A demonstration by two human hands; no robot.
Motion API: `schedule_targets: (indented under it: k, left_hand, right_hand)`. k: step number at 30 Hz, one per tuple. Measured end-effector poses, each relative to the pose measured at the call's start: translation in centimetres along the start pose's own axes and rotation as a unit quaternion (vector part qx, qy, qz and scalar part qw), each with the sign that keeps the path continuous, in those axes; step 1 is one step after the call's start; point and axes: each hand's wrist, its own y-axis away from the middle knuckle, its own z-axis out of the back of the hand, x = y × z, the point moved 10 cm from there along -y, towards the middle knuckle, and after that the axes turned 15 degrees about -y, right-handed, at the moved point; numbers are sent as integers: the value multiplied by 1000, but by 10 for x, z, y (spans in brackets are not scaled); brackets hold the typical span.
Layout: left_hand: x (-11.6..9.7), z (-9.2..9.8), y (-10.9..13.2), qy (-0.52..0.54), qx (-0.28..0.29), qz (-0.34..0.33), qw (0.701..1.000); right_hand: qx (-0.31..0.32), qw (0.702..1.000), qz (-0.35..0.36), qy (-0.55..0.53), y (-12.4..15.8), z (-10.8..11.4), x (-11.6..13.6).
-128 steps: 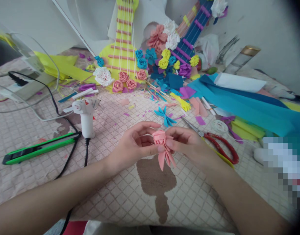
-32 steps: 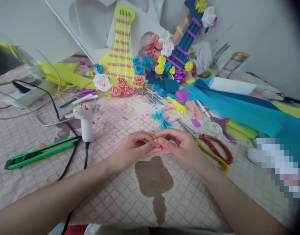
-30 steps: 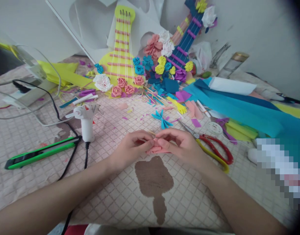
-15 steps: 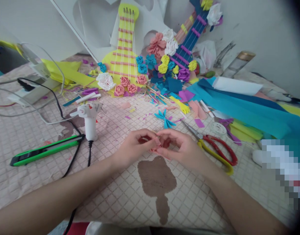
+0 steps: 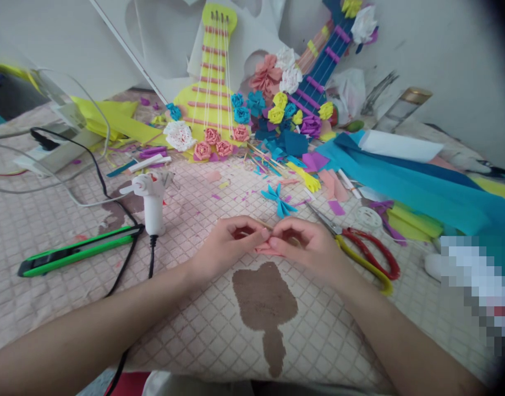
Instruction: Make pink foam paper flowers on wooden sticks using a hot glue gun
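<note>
Both my hands meet above the middle of the table, pinching a small piece of coral-pink paper (image 5: 269,251) between them. My left hand (image 5: 231,245) is closed on its left side, thumb and fingertips pressed together. From the other side my right hand (image 5: 306,245) grips it the same way, thumb tip close to the left one. A thin tan edge, perhaps a stick, shows between the fingertips; most of the paper is hidden by the fingers. Just beyond lies a blue paper bow shape (image 5: 279,201). Scissors (image 5: 370,253) with red and yellow handles lie right of my right hand.
A white glue gun (image 5: 153,206) stands at left, its black cord running forward. Beside it lies a green box cutter (image 5: 79,252). Yellow (image 5: 209,110) and blue (image 5: 318,82) paper guitars with paper flowers lean at the back. Blue paper sheets (image 5: 421,176) cover the right.
My right fingers have shifted slightly, and the thumb tips are closer together over the coral-pink paper. The tan edge between the fingertips shows more clearly.
</note>
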Motion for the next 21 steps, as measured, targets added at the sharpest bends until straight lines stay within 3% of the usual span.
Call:
schedule_targets:
  k: [14,21]
  left_hand:
    - [7,-6,-1,83,19,23,996]
    - [9,-8,-2,57,23,31,998]
  right_hand:
    - [13,999,-40,0,-1,-3,-4]
    - [14,999,-32,-10,0,-4,-4]
